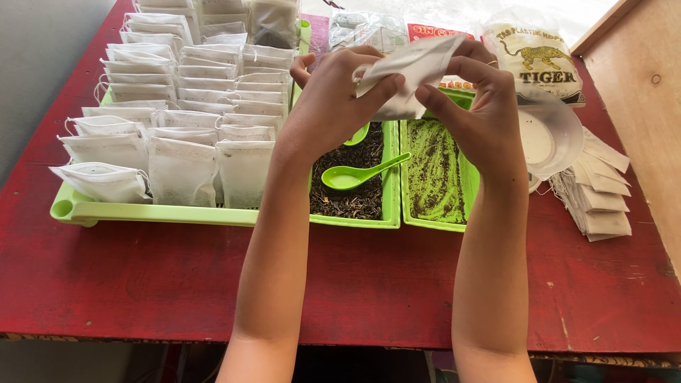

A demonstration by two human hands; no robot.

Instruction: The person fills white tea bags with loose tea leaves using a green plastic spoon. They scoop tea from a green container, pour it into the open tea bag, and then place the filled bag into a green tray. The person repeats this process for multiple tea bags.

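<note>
left hand (333, 96) and right hand (479, 99) are pinching a white tea filter bag (408, 67) closed-fingered | holding it over the loose-tea tray (389, 177), catching spills | green spoon (362, 174) is resting within reach

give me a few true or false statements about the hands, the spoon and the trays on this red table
1. Both hands, left hand and right hand, hold one small white paper filter bag. True.
2. The green plastic spoon lies on the red wooden table. False: it rests in the green plastic tray of dark loose tea.
3. The long green tray holds rows of white bags. True.
4. The stack of flat empty bags is at the left. False: right.
</note>
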